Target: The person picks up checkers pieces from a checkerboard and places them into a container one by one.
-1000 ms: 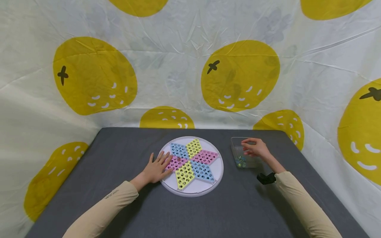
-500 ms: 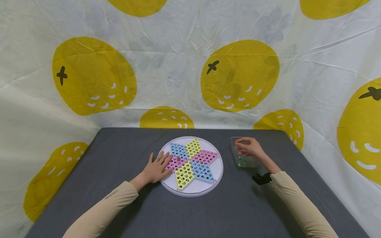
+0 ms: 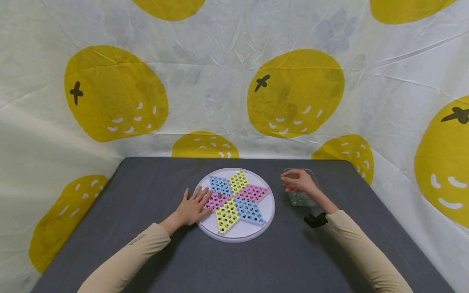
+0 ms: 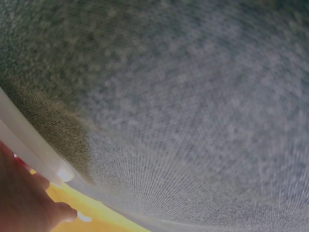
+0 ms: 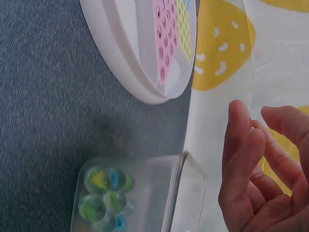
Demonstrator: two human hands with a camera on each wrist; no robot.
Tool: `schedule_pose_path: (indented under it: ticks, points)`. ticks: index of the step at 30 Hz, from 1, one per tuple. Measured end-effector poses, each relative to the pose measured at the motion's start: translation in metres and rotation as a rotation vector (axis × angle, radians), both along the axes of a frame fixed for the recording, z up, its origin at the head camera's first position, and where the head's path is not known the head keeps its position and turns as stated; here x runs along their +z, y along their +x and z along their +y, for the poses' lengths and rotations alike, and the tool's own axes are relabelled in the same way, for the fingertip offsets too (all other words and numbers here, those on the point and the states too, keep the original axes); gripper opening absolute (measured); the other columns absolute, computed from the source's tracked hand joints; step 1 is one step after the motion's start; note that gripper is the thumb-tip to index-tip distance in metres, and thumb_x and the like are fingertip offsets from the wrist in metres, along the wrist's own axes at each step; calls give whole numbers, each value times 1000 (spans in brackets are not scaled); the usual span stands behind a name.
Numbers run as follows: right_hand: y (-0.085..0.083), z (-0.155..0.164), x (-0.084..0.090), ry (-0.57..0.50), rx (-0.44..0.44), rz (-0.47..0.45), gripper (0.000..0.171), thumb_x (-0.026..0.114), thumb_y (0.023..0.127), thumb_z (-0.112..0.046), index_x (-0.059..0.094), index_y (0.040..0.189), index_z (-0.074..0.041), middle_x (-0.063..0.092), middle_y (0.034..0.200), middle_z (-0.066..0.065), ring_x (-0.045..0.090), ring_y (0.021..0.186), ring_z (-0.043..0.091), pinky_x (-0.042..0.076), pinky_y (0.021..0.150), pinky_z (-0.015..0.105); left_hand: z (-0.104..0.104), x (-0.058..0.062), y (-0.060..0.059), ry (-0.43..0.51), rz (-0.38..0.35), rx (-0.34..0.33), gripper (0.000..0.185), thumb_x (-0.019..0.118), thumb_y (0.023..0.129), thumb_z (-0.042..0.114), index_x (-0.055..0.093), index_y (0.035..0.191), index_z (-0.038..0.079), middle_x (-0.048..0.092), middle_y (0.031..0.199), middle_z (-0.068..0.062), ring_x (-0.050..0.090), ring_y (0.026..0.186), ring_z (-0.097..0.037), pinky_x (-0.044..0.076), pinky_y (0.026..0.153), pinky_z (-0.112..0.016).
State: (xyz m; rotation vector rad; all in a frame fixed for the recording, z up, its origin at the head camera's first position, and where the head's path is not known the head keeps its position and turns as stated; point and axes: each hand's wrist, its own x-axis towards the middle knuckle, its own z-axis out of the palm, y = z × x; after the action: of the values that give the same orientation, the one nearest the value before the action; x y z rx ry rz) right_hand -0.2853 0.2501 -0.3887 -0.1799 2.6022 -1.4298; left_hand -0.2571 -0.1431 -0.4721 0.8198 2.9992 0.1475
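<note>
Where hand (image 3: 301, 182) overlaps, tray (image 3: 308, 200) obscured

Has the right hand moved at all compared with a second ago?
Yes. The right hand has shifted left across the clear container, toward the round board.

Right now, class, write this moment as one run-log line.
left hand: flat on game board edge | right hand: over clear box, holds nothing visible | marbles: in box | table: grey
</note>
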Motion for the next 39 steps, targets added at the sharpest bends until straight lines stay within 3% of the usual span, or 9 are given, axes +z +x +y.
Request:
schedule_pose_path:
  ticks: [11,18,27,31,39]
  points:
    - [0,-22,-4,48,10,-5,39,58,86,-29,57,114,-1,65,94,26,66,72,34,52,60,43,0,3,1,1,-3,-2,63,34,91,50,21,143,17,17,150,-5,10,139,-30,5,103,-61]
    - [-2,-36,-3,47,38,-7,32,58,86,-24,60,110,-3,67,86,24,66,68,31,52,60,43,0,1,0,4,3,-7,63,33,91,51,19,143,18,16,151,-4,10,139,-30,4,104,-61]
    - [-6,-57,-6,64,67,-29,33,59,85,-25,60,110,-3,66,91,24,66,69,32,46,47,24,1,1,0,4,6,-4,64,33,91,51,19,144,17,16,151,-4,10,139,-29,4,104,-61]
    - [-8,-67,-7,74,78,-32,31,60,85,-24,61,109,-4,67,89,22,66,67,29,48,49,28,1,2,0,7,-4,-2,64,32,91,51,19,144,18,16,151,-4,9,139,-29,3,104,-61]
    - [-8,-83,-11,72,102,-13,28,62,83,-22,63,105,-5,68,86,22,65,71,35,52,56,39,1,1,0,-13,7,2,64,32,91,52,19,144,18,16,151,-4,10,139,-29,5,104,-61]
